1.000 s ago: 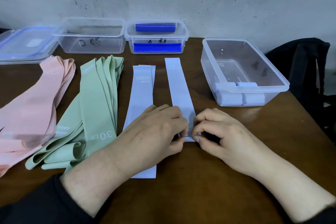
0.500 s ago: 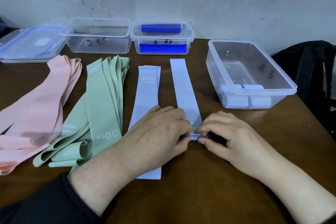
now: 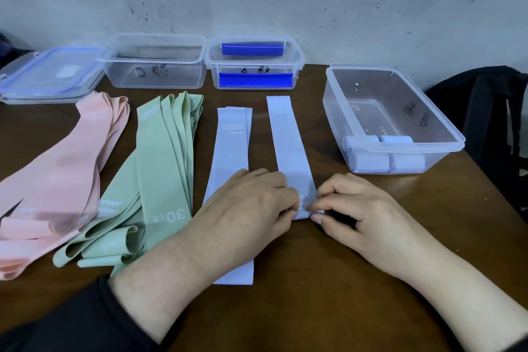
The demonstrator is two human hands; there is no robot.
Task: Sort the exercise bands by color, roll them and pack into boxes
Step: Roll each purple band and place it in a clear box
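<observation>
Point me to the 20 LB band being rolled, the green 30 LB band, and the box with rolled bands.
20 LB band [image 3: 288,140], head view, flat middle of the strip.
Green 30 LB band [image 3: 160,168], head view, middle of the top strip.
Box with rolled bands [image 3: 454,134], head view, right rim.

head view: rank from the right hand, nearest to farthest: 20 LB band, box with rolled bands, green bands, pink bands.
From the right hand:
1. 20 LB band, pinched at its near end by this hand.
2. Box with rolled bands, behind and to the right.
3. Green bands, left, past the left hand.
4. Pink bands, far left.
</observation>
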